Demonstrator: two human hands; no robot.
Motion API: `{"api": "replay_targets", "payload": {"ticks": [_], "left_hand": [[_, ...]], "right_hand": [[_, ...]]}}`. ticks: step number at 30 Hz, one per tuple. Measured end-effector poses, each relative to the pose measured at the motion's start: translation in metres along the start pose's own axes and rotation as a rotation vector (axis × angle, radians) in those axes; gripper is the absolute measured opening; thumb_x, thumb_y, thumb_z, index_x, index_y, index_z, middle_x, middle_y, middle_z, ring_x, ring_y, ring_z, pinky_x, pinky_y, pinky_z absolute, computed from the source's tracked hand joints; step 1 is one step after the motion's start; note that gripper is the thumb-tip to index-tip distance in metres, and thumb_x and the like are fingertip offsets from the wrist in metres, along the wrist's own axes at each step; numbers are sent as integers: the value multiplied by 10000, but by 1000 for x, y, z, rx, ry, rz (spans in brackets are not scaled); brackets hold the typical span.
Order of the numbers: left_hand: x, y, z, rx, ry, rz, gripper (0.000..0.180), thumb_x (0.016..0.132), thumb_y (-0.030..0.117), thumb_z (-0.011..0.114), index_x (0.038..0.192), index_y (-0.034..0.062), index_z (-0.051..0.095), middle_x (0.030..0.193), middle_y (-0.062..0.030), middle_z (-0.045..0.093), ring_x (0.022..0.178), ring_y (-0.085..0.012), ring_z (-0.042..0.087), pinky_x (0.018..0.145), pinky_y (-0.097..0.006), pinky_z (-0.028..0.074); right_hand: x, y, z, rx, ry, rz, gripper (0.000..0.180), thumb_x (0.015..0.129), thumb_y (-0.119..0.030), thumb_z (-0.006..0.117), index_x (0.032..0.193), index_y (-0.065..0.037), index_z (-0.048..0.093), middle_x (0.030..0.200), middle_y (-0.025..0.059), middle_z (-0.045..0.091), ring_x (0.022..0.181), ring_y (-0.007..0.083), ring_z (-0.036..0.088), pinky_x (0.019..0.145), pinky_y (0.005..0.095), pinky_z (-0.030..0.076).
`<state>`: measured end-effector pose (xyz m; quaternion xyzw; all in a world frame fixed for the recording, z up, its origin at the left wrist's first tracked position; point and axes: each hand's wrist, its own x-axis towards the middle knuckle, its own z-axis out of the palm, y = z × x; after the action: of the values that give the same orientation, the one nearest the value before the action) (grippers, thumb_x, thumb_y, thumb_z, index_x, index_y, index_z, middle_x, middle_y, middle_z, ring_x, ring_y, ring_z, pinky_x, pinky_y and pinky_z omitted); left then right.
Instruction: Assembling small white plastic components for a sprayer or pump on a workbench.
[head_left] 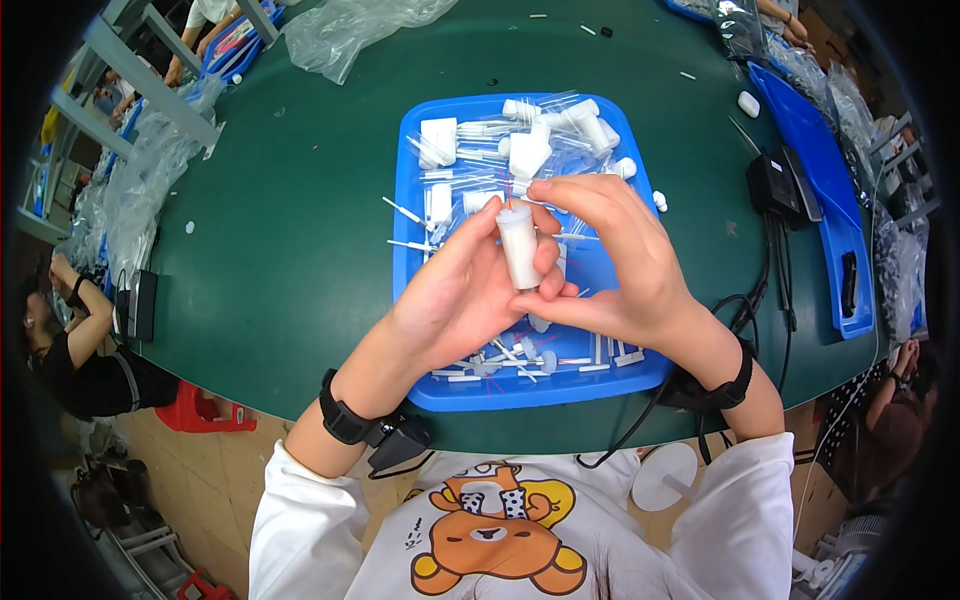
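A small white cylinder (520, 255) with a translucent cap stands nearly upright over the blue tray, and a thin red wire sticks up from its top. My left hand (450, 285) is closed around it, with the thumb at the cap and fingertips showing on the far side. My right hand (635, 250) curves beside it with thumb and forefinger wide apart. Its thumb tip is near the cylinder's lower end, while the forefinger reaches beside the cap and wire. The hands hide part of the tray's contents.
Under my hands, the blue tray (405, 300) holds white plastic parts, clear bags and thin white tubes. A black box with cables (775, 190) and a long blue tray (845, 250) lie at right. Clear plastic film (350, 30) is at the far edge. Other people sit on both sides.
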<state>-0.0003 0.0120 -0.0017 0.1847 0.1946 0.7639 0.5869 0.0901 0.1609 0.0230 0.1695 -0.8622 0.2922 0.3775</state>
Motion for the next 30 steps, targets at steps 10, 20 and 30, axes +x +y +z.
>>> {"api": "replay_targets", "payload": {"ticks": [10,20,30], "left_hand": [[-1,-1,-2,22,-41,-21,380,996,365,260,1036,47,466,771,-36,465,652,-123,442,899,-370,441],[-5,-1,3,117,-9,-37,321,987,323,311,987,51,481,739,-24,460,645,-114,439,883,-344,430],[-1,-3,1,92,-14,63,371,989,343,291,1123,37,453,835,-54,504,685,-130,480,928,-375,427]], "right_hand": [[-2,1,3,35,-66,-3,531,559,-147,796,1018,-2,572,993,132,600,910,310,591,762,377,482],[-4,-3,-4,-57,-147,-122,487,572,-168,791,972,31,597,973,134,609,860,292,599,712,362,484],[-3,-2,-1,-72,-53,-38,581,567,-143,786,1083,15,573,1008,139,607,934,315,585,779,374,479]]}}
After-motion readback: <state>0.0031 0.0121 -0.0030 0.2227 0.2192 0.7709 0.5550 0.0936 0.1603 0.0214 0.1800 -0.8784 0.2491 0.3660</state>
